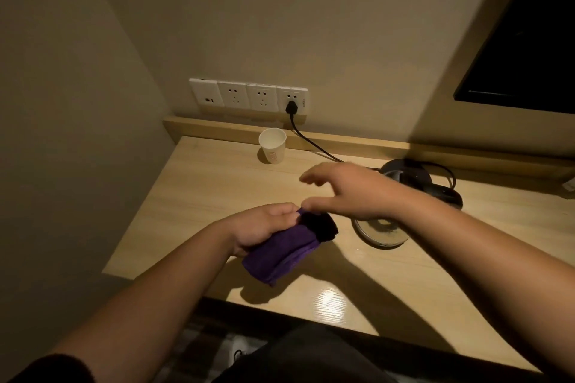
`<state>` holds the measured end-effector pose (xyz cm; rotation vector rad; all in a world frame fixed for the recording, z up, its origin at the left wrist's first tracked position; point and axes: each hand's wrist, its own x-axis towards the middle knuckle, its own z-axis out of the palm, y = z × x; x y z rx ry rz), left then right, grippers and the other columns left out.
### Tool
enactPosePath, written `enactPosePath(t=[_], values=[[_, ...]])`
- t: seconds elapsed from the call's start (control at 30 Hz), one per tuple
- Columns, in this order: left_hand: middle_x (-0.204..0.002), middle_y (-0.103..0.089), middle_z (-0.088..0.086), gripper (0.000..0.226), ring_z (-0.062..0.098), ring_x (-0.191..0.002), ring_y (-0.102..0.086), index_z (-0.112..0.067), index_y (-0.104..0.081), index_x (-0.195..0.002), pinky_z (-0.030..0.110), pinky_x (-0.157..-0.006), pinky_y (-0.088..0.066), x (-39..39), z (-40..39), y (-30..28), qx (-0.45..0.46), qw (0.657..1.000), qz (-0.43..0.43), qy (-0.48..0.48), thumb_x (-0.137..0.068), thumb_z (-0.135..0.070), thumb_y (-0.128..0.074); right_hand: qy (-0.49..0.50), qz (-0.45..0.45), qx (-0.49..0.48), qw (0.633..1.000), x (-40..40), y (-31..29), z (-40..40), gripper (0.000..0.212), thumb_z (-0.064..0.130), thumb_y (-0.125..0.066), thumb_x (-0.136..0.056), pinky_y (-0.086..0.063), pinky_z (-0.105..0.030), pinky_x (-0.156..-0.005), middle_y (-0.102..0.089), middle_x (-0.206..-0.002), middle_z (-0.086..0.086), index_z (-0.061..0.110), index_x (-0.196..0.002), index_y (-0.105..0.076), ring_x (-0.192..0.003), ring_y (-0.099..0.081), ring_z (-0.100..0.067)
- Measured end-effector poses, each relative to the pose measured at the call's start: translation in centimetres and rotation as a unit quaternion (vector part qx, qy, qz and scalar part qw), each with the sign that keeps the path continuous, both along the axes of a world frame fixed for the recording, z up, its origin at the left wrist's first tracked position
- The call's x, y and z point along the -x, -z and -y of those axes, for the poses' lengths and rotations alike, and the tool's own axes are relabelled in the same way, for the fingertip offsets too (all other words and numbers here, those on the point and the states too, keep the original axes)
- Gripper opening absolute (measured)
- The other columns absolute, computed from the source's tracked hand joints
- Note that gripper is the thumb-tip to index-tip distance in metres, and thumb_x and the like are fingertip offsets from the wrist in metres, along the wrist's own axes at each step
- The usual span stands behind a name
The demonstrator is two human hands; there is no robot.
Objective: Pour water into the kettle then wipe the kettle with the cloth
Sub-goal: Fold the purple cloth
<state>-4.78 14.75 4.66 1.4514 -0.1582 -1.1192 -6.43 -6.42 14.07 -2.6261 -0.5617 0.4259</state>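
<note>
The person's left hand (264, 228) sits nearest, its fingers (284, 211) curled round a folded purple cloth (281, 253) held just above the wooden table (193, 196); the right hand (351, 190) reaches across above it, fingers spread and relaxed, gripping nothing, thumb tip near the cloth's upper edge; behind the right wrist the kettle (404, 193) stands on the table, largely hidden by the arm, its round base (381, 235) showing below; farther back a white paper cup (273, 146) stands upright near the rear ledge; a black cord (311, 141) runs from the kettle side up to a plug (291, 107) in the wall socket strip (249, 96).
</note>
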Motion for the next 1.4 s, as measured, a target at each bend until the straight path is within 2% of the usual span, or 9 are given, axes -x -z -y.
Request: enactPosePath(t=[0.1, 0.2, 0.3, 0.5, 0.6, 0.8, 0.9, 1.1, 1.4], values=[[-0.104, -0.055, 0.015, 0.037, 0.028, -0.092, -0.048, -0.002, -0.052, -0.113, 0.042, -0.081, -0.038, -1.2, -1.7, -1.1, -0.045, 0.996, 0.05, 0.059, -0.093, -0.033, -0.053, -0.015, -0.05, 0.059, 0.997, -0.3, 0.4, -4.3, 0.052, 0.046, -0.063, -0.092, -0.049, -0.032, -0.093, -0.067, -0.124, 0.001, 0.019, -0.135, -0.055, -0.107, -0.06, -0.015], [-0.09, -0.059, 0.007, 0.017, 0.021, -0.081, -0.051, -0.015, -0.06, -0.095, 0.034, -0.073, -0.04, -2.1, -4.5, -2.1, -0.071, 0.986, 0.111, 0.104, -0.099, -0.029, -0.05, 0.013, -0.067, 0.081, 0.994, -0.9, 0.4, -7.5, 0.04, 0.041, -0.067, -0.09, -0.051, -0.034, -0.083, -0.069, -0.108, -0.001, 0.017, -0.121, -0.064, -0.092, -0.059, -0.016], [-0.082, -0.061, -0.003, 0.016, 0.01, -0.072, -0.053, -0.023, -0.063, -0.088, 0.03, -0.07, -0.041, -2.8, -8.0, -2.9, -0.078, 0.968, 0.184, 0.149, -0.099, -0.028, -0.051, 0.036, -0.111, 0.055, 0.992, -1.4, 0.6, -10.9, 0.028, 0.036, -0.072, -0.087, -0.05, -0.033, -0.077, -0.069, -0.096, 0.002, 0.017, -0.108, -0.067, -0.087, -0.061, -0.018], [-0.102, -0.066, -0.005, 0.027, 0.008, -0.086, -0.065, -0.026, -0.059, -0.114, 0.027, -0.074, -0.054, -4.1, -15.6, -3.9, -0.132, 0.926, 0.273, 0.225, -0.092, -0.041, -0.058, 0.125, -0.147, -0.026, 0.981, -1.1, 1.4, -15.7, 0.011, 0.026, -0.071, -0.09, -0.055, -0.028, -0.077, -0.069, -0.092, 0.005, 0.022, -0.098, -0.064, -0.086, -0.064, -0.012], [-0.101, -0.065, -0.006, 0.025, 0.007, -0.087, -0.064, -0.026, -0.058, -0.112, 0.024, -0.071, -0.054, -4.5, -17.6, -3.4, -0.144, 0.893, 0.333, 0.265, -0.09, -0.037, -0.063, 0.152, -0.15, -0.047, 0.976, 0.0, 1.8, -16.5, 0.011, 0.025, -0.07, -0.09, -0.057, -0.03, -0.079, -0.07, -0.094, 0.004, 0.022, -0.098, -0.064, -0.088, -0.065, -0.012], [-0.107, -0.056, -0.008, 0.024, 0.005, -0.095, -0.056, -0.025, -0.059, -0.119, 0.03, -0.084, -0.051, -4.9, -16.7, -3.6, -0.125, 0.82, 0.415, 0.374, -0.099, -0.029, -0.046, 0.12, -0.198, 0.02, 0.973, 1.8, 1.8, -16.8, 0.041, 0.023, -0.072, -0.089, -0.05, -0.02, -0.082, -0.066, -0.115, 0.006, 0.02, -0.127, -0.057, -0.1, -0.061, -0.01], [-0.114, -0.059, -0.008, 0.03, 0.005, -0.098, -0.057, -0.027, -0.052, -0.129, 0.028, -0.084, -0.052, -4.8, -16.1, -3.0, -0.115, 0.818, 0.411, 0.386, -0.1, -0.03, -0.043, 0.09, -0.214, 0.045, 0.972, 2.3, 2.2, -16.5, 0.04, 0.022, -0.069, -0.091, -0.047, -0.017, -0.077, -0.065, -0.111, 0.007, 0.019, -0.129, -0.058, -0.096, -0.061, -0.009], [-0.11, -0.064, -0.008, 0.045, 0.006, -0.091, -0.061, -0.031, -0.046, -0.125, 0.025, -0.078, -0.053, -4.7, -15.7, -0.9, -0.149, 0.805, 0.42, 0.391, -0.086, -0.043, -0.066, 0.114, -0.195, 0.041, 0.973, 2.8, 3.4, -14.3, 0.021, 0.025, -0.059, -0.094, -0.056, -0.032, -0.079, -0.069, -0.1, 0.003, 0.02, -0.114, -0.064, -0.089, -0.064, -0.012], [-0.097, -0.063, -0.005, 0.021, 0.011, -0.082, -0.056, -0.026, -0.055, -0.115, 0.031, -0.071, -0.046, -6.1, -13.4, 1.1, -0.18, 0.747, 0.477, 0.427, -0.095, -0.032, -0.054, 0.094, -0.168, 0.015, 0.981, 2.6, 8.8, -13.7, 0.028, 0.028, -0.065, -0.09, -0.054, -0.039, -0.08, -0.066, -0.102, -0.002, 0.017, -0.115, -0.058, -0.09, -0.062, -0.021]])
